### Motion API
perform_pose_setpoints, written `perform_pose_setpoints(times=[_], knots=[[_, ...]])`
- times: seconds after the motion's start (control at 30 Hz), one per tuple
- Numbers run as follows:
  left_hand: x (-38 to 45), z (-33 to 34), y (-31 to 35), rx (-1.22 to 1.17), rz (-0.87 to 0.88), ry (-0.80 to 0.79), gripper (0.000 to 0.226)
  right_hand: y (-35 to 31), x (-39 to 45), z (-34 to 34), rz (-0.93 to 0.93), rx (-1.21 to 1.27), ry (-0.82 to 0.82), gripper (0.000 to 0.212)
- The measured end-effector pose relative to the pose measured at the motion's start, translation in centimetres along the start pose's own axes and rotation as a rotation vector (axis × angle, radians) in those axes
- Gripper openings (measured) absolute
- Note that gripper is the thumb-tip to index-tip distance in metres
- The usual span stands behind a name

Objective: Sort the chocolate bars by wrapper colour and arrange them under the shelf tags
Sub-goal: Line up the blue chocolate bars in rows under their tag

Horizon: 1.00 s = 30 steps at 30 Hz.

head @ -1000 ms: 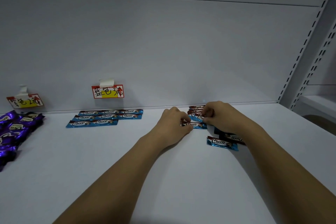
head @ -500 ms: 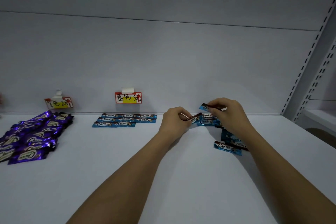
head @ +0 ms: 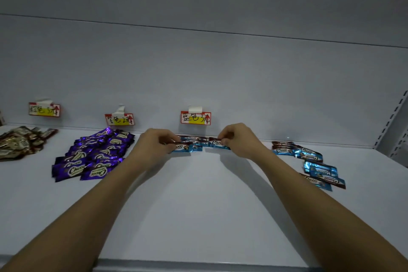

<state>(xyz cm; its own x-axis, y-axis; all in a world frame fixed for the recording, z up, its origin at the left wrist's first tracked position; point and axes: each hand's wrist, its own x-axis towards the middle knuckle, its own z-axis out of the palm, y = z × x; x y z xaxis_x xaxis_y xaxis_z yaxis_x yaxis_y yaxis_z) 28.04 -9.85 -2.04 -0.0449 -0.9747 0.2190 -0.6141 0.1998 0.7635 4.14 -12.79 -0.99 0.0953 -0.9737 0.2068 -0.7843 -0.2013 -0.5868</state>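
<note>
Under the blue tag (head: 195, 118) lies a small row of blue bars (head: 194, 139) against the back wall. My left hand (head: 154, 144) pinches a blue Choco bar (head: 183, 147) at the row's left front. My right hand (head: 237, 139) pinches another blue bar (head: 217, 143) at the row's right end. Both bars are low over the shelf; whether they touch it I cannot tell. A loose cluster of blue bars (head: 318, 166) lies at the right. Purple bars (head: 95, 157) are heaped under the middle tag (head: 119, 119).
Brown-gold bars (head: 19, 142) lie at the far left under a third tag (head: 44, 109). The white shelf (head: 198, 216) runs to its front edge near me. A perforated upright (head: 395, 121) stands at the right.
Both hands moved left from the loose blue cluster to the row under the blue tag, each carrying a blue bar. The view shifted left, bringing the brown-gold pile into sight.
</note>
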Motion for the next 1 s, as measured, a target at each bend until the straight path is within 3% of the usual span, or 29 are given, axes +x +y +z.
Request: perform_pose_setpoints(times=[0.17, 0.47, 0.73, 1.0], knots=[[0.1, -0.4, -1.8, 0.164, 0.098, -0.075, 0.016, -0.7, 1.9, 2.8, 0.078, -0.039, -0.011, 0.015], [2.2, -0.2, -3.1, 0.349, 0.126, -0.110, 0.014, 0.2, 2.2, 4.9, -0.043, -0.213, 0.116, 0.020], [1.8, -0.4, -3.2, 0.331, 0.196, -0.179, 0.016, 0.2, 1.2, 4.8, -0.117, -0.194, 0.064, 0.022], [1.4, -0.7, -3.1, 0.355, 0.163, -0.127, 0.017, -1.1, 0.3, 4.9, -0.184, -0.204, 0.044, 0.023]])
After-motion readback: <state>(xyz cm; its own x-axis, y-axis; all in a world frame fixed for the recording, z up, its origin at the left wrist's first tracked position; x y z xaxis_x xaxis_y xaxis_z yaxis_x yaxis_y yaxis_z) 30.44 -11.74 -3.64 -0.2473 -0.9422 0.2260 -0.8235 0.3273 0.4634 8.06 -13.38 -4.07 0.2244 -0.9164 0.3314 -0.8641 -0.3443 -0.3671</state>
